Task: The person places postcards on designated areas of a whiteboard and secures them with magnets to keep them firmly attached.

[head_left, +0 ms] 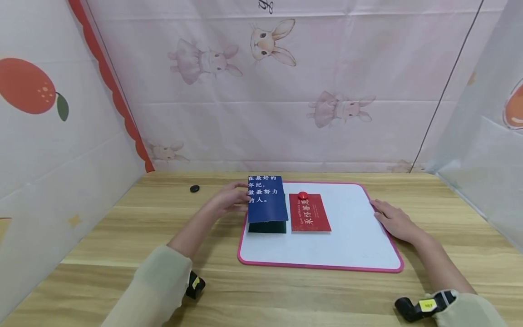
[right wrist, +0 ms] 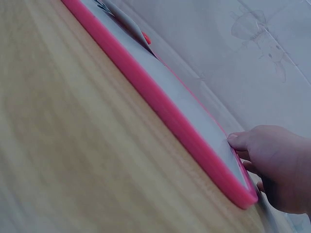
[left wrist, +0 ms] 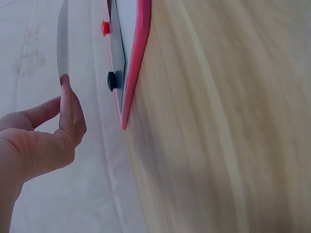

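My left hand pinches a blue card with white lettering by its left edge. The card is raised over the left part of a pink-framed whiteboard, partly covering a dark green card lying there. A black magnet sits on that green card in the left wrist view. Beside it lies a red card, with a red magnet at its top. My right hand grips the board's right edge, fingertips at the pink rim.
A loose black magnet lies on the wooden table left of the board. Behind the table hangs a wall cloth printed with rabbits. Each forearm carries a black wrist device by the sleeve.
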